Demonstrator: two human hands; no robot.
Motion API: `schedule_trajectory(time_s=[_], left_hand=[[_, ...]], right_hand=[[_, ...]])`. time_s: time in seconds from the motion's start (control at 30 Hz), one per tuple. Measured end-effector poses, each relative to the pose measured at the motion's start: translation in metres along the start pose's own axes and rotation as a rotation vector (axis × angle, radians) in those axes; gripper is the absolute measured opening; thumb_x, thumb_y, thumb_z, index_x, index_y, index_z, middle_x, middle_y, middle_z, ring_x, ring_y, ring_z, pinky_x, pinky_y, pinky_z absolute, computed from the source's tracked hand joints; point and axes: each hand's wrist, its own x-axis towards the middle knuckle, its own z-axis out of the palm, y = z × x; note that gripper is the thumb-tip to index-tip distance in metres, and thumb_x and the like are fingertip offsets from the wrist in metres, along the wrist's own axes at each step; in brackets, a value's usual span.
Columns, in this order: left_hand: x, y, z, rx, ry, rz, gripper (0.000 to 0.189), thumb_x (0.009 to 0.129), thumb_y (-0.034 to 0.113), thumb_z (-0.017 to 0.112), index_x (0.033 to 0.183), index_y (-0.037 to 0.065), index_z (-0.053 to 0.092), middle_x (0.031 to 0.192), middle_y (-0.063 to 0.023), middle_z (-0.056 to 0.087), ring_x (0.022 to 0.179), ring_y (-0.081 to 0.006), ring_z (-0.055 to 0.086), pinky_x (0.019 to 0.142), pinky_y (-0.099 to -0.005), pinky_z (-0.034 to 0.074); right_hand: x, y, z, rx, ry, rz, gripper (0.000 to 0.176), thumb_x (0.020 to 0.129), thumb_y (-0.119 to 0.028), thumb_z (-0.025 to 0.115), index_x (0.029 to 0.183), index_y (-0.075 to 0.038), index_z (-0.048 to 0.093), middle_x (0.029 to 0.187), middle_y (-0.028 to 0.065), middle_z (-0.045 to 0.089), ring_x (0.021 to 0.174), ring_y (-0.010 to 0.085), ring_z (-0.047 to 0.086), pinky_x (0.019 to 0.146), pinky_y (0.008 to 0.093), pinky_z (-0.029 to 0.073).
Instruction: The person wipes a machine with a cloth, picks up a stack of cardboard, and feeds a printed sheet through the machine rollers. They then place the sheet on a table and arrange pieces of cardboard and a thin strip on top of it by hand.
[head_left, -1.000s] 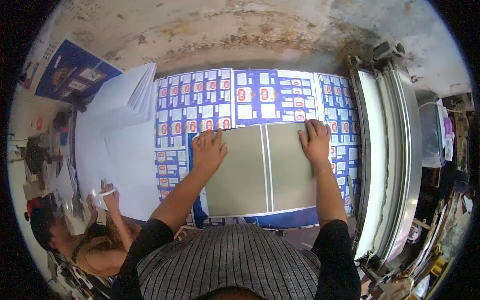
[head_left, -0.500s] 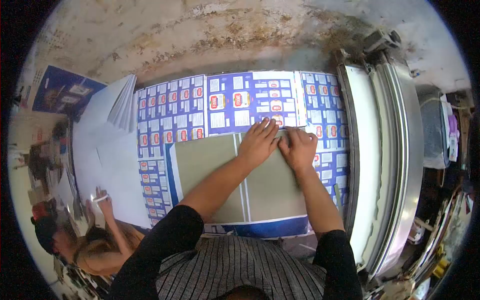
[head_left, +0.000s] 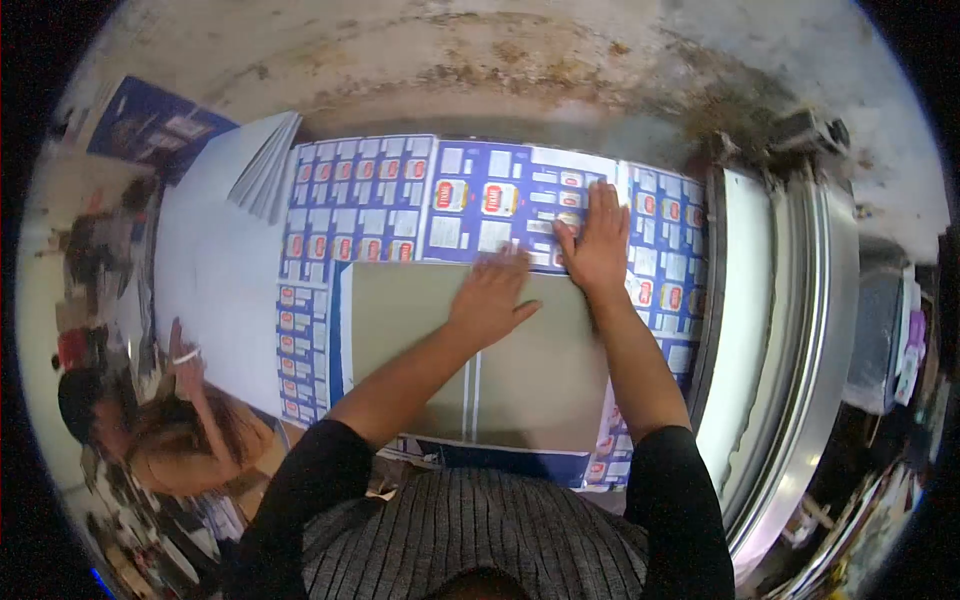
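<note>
A grey-green board (head_left: 540, 370) with two thin white strips across it lies in front of me on a blue-edged sheet (head_left: 520, 462). My left hand (head_left: 488, 300) is spread near the board's far edge, its fingertips blurred. Beyond that edge, my right hand (head_left: 598, 245) lies flat with fingers stretched on a printed purple sheet (head_left: 470, 222) bearing red and white labels. Neither hand holds anything.
White sheets (head_left: 215, 280) lie at the left, some fanned (head_left: 268, 170). Another person (head_left: 190, 430) is at the lower left. A long metal bar (head_left: 808, 370) runs along the right side. A stained wall (head_left: 450, 70) stands behind.
My hands have moved apart: the left hand shifted left over the board, and the right moved farther forward onto the printed sheet, its fingers now straight. The view has shifted slightly.
</note>
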Motion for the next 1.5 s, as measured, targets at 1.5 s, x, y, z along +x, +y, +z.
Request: schedule_trajectory(time_s=[1.5], left_hand=[[-0.116,-0.131,-0.024,0.081,0.279,-0.290,0.050,0.091,0.030,0.057,0.135,0.007,0.061,0.146,-0.0109,0.055,0.136,-0.0239,0.051,0.117,-0.0540,0.028]], right_hand=[[-0.099,-0.002,-0.060,-0.368,-0.411,0.014,0.082,0.093,-0.040,0.065,0.153,0.002,0.027,0.156,0.0160,0.039,0.146,0.0285,0.037,0.122,0.0564,0.013]])
